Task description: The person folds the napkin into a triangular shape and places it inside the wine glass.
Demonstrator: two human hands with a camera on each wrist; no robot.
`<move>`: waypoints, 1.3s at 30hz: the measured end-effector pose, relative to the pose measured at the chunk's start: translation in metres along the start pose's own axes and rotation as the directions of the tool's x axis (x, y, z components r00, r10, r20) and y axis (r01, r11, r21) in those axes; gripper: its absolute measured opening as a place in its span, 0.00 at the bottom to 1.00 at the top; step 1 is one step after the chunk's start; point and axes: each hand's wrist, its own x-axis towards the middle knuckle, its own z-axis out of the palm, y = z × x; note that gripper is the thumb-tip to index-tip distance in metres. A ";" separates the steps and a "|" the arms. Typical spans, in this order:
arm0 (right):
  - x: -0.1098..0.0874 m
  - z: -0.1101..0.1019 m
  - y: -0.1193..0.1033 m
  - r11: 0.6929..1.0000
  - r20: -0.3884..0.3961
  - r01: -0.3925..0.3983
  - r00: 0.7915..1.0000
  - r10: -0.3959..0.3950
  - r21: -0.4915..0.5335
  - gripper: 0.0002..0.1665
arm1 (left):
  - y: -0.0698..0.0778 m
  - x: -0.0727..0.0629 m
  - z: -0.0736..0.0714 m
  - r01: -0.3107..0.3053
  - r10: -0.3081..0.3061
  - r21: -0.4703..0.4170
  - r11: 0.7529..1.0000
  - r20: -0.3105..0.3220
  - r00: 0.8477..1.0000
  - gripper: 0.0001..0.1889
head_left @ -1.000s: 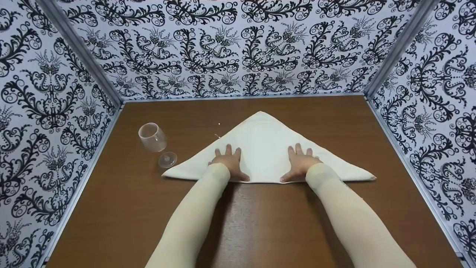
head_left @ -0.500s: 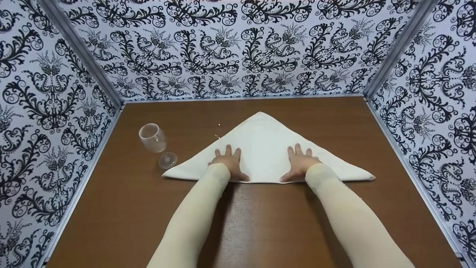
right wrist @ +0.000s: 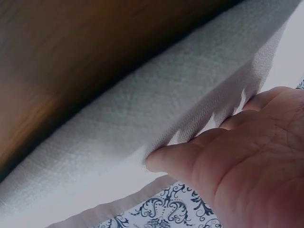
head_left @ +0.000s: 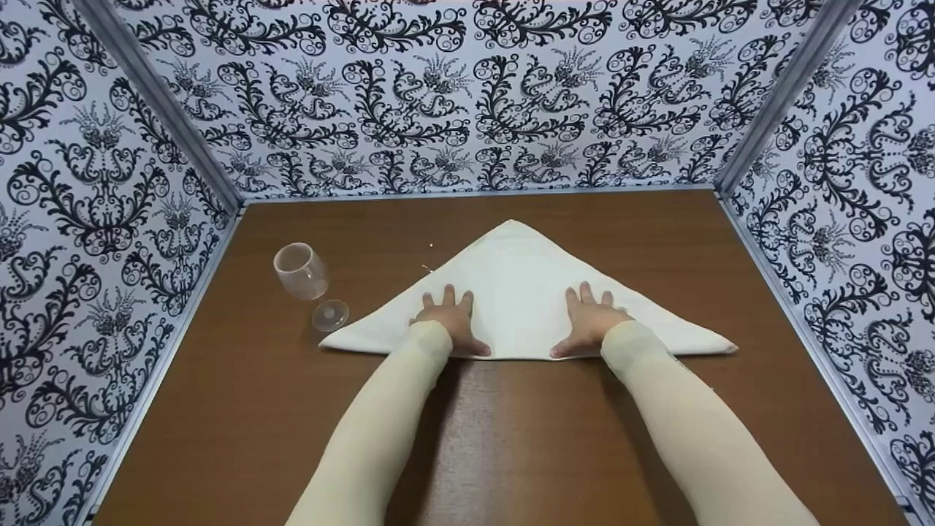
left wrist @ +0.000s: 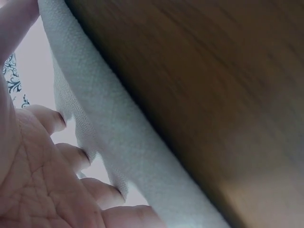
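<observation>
The cloth lies in the middle of the bench as a flat triangle, its point on the far side and its long folded edge near. The left hand and right hand rest on it, well apart, fingers spread and gripping nothing, thumbs along the near edge. A stemmed glass stands upright on the left, its foot just beside the cloth's left corner. Patterned walls rise at left, right and far side.

Head view looks down; wrist views (close) share cloth.
</observation>
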 end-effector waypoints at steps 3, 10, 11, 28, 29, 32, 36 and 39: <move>-0.001 0.000 -0.003 1.000 -0.004 0.018 1.000 -0.018 -0.022 0.81 | 0.002 0.003 0.004 0.003 -0.002 0.012 1.000 -0.026 1.000 0.65; -0.009 0.005 -0.026 0.984 -0.027 0.166 0.985 -0.168 -0.071 0.67 | 0.021 0.006 0.015 -0.050 0.056 0.057 0.997 -0.103 0.993 0.60; -0.009 0.006 -0.030 0.981 -0.029 0.179 0.983 -0.181 -0.070 0.66 | 0.025 0.004 0.014 -0.051 0.055 0.049 0.998 -0.095 0.994 0.60; -0.015 0.028 -0.041 0.994 -0.049 0.103 0.993 -0.105 -0.047 0.63 | 0.031 -0.019 0.019 0.011 -0.014 -0.044 0.999 -0.066 0.998 0.60; -0.015 0.029 -0.041 0.994 -0.050 0.096 0.994 -0.099 -0.047 0.64 | 0.030 -0.020 0.019 0.013 -0.016 -0.049 0.999 -0.067 0.998 0.61; -0.017 0.029 -0.038 0.997 -0.046 0.073 0.996 -0.075 -0.034 0.65 | 0.026 -0.021 0.018 0.018 -0.022 -0.065 0.998 -0.066 0.998 0.62; -0.022 0.026 -0.033 0.999 -0.029 0.044 0.999 -0.044 0.002 0.65 | 0.019 -0.023 0.017 0.030 -0.035 -0.085 0.996 -0.054 0.998 0.63; -0.026 0.024 -0.029 0.999 -0.017 0.022 1.000 -0.021 0.025 0.65 | 0.012 -0.026 0.015 0.034 -0.039 -0.099 0.995 -0.056 0.998 0.63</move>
